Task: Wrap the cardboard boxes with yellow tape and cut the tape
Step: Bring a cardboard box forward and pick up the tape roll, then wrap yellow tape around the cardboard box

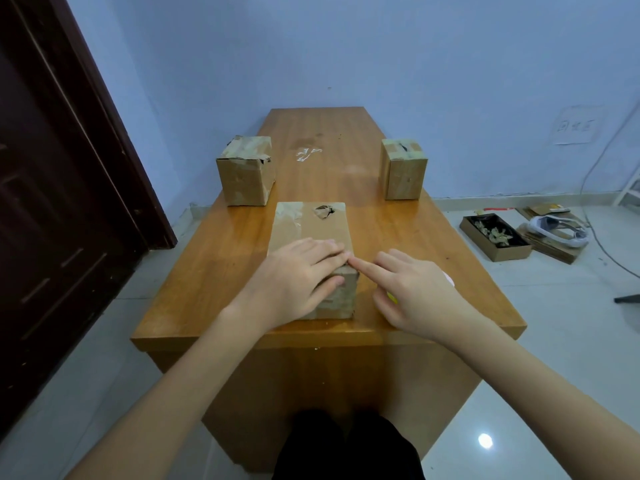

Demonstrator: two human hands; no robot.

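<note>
Your left hand [298, 278] lies flat, fingers straight, on the box [311, 244] top. Your right hand [412, 292], beside it, points its forefinger at the box's corner, other fingers loosely curled, holding nothing.

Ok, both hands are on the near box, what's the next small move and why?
Probably slide the right hand's forefinger along the near box's top edge to press the tape flat, since the left hand steadies the box and that fingertip sits on the corner.

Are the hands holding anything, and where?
The left hand lies flat on the near end of the front box, steadying it. The right hand points one finger at the box's near corner; something yellow shows under it, but a grip cannot be told.
</note>
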